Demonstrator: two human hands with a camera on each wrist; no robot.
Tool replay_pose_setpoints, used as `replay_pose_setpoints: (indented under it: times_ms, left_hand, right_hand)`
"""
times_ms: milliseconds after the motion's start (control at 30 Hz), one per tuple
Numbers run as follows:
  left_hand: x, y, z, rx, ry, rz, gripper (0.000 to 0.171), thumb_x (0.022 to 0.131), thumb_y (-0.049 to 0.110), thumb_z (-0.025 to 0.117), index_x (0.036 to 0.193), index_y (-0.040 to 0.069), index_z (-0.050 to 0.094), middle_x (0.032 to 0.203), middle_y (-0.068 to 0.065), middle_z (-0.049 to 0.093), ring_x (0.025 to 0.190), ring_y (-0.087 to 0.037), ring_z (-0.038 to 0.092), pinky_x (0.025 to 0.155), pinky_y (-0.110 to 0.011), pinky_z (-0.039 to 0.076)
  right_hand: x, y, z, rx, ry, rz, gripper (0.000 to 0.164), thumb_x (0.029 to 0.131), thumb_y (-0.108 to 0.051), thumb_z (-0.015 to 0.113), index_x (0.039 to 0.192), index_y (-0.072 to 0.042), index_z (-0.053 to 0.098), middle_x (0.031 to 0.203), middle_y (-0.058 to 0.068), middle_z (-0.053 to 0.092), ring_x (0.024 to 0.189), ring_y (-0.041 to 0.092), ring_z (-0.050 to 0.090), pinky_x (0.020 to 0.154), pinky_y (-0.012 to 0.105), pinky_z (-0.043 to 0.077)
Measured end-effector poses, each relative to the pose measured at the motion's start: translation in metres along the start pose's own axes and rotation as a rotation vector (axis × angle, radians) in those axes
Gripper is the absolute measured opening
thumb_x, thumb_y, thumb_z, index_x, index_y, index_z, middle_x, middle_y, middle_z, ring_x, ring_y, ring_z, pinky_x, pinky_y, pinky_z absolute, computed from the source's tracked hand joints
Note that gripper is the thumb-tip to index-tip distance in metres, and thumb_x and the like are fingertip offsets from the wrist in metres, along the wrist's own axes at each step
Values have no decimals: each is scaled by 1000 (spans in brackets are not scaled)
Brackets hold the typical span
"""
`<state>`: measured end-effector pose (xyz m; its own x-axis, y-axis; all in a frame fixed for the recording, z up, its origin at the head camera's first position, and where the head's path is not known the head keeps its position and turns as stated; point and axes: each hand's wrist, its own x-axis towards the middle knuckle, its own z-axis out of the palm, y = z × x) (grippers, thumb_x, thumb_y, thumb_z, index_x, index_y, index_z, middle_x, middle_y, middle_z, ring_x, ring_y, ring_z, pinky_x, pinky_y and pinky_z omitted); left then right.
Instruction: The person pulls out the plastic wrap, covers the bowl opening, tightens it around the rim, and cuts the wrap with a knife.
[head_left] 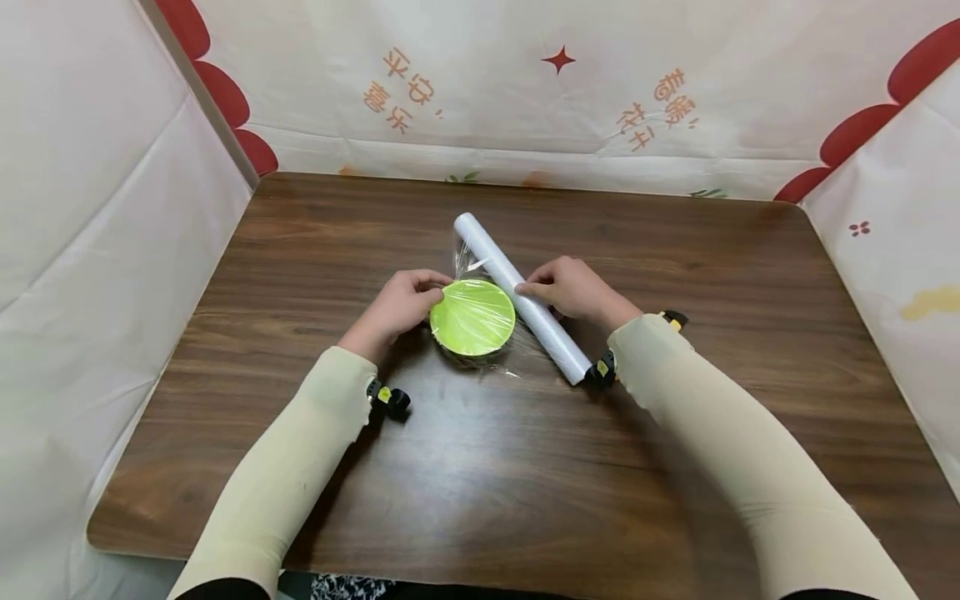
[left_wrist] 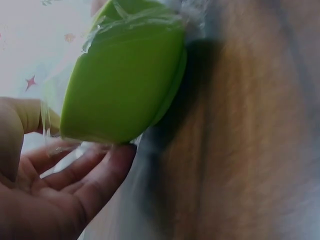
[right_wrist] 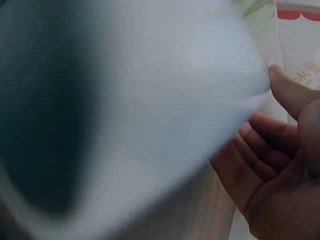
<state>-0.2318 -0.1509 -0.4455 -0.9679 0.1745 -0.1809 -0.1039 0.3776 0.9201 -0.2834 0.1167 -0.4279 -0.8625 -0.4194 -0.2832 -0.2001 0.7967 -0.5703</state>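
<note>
A lime-green bowl stands on the table with clear plastic wrap stretched over its top. My left hand holds the bowl at its left edge. In the left wrist view, the thumb is at the film-covered rim and the fingers lie against the bowl's side. Slanting along the bowl's right side is a long white roll of plastic wrap. My right hand grips this roll near its middle, thumb on top. Up close in the right wrist view, the roll hides part of that hand's fingers.
Everything stands on a dark brown wooden table. Loose film spreads on the tabletop below the bowl and beside the roll. White printed fabric closes off the back and both sides. Each wrist wears a small black camera.
</note>
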Motion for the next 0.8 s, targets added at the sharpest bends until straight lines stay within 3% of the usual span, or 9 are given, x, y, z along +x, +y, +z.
replay_pose_setpoints:
  times_ms: [200, 400, 567, 800]
  left_hand:
    - [13, 3, -6, 23, -80, 22, 27, 90, 13, 49, 114, 10, 62, 102, -11, 61, 67, -11, 55, 64, -32, 52]
    - [26, -7, -11, -66, -168, 22, 27, 91, 21, 55, 116, 13, 61, 111, -7, 60, 83, -14, 59, 68, -29, 53]
    - [30, -18, -16, -197, -221, 3, 34, 88, 28, 59, 117, 12, 60, 119, -5, 57, 100, -16, 59, 80, -31, 53]
    - [33, -25, -11, -275, -212, 7, 36, 90, 27, 54, 119, 5, 58, 121, -11, 57, 100, -18, 59, 83, -31, 52]
  right_hand:
    - [-17, 7, 11, 107, 63, 109, 42, 80, -58, 55, 96, -21, 68, 90, 4, 64, 64, 18, 62, 57, 31, 53]
    - [-32, 10, 25, 208, 131, 192, 48, 81, -58, 55, 99, -16, 67, 89, 8, 64, 61, 18, 64, 55, 32, 53]
    - [-41, 12, 34, 252, 187, 202, 50, 81, -59, 54, 102, -15, 66, 84, 9, 62, 61, 18, 63, 54, 30, 54]
    - [-50, 14, 36, 235, 292, 188, 49, 83, -55, 55, 113, -16, 62, 77, 6, 63, 54, 17, 61, 51, 30, 51]
